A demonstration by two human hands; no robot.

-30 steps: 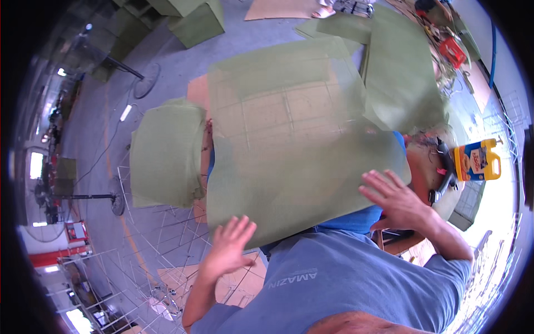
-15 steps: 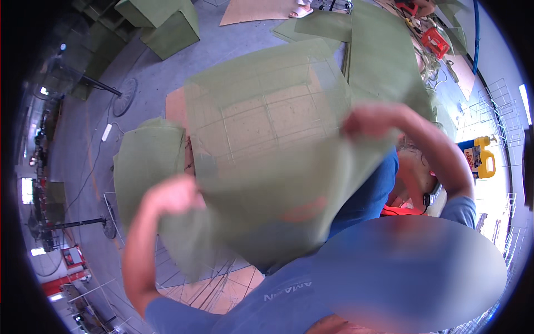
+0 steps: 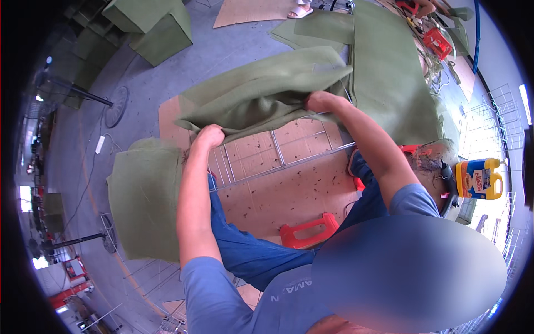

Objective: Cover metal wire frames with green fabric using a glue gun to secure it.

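Observation:
A green fabric cover (image 3: 256, 103) lies bunched in folds over the far part of a metal wire frame (image 3: 280, 150). My left hand (image 3: 210, 135) is closed on the near left edge of the cover. Its right part is gripped by my right hand (image 3: 321, 102), whose fingertips are partly hidden in the folds. The near bars of the frame show bare below the cloth, above a speckled cardboard sheet (image 3: 267, 206). Between my legs sits a red plastic piece with a handle-like opening (image 3: 308, 232).
Stacked green fabric (image 3: 144, 200) lies to the left, and a large green sheet (image 3: 384, 72) spreads at the right. A yellow-and-blue jug (image 3: 479, 179) stands at far right. A white power strip (image 3: 100, 145) and a fan base (image 3: 117, 106) are on the floor at left.
Both hands have moved forward, away from my body, carrying the near edge of the green cover with them. The cloth is now bunched up, and the near frame bars and cardboard show.

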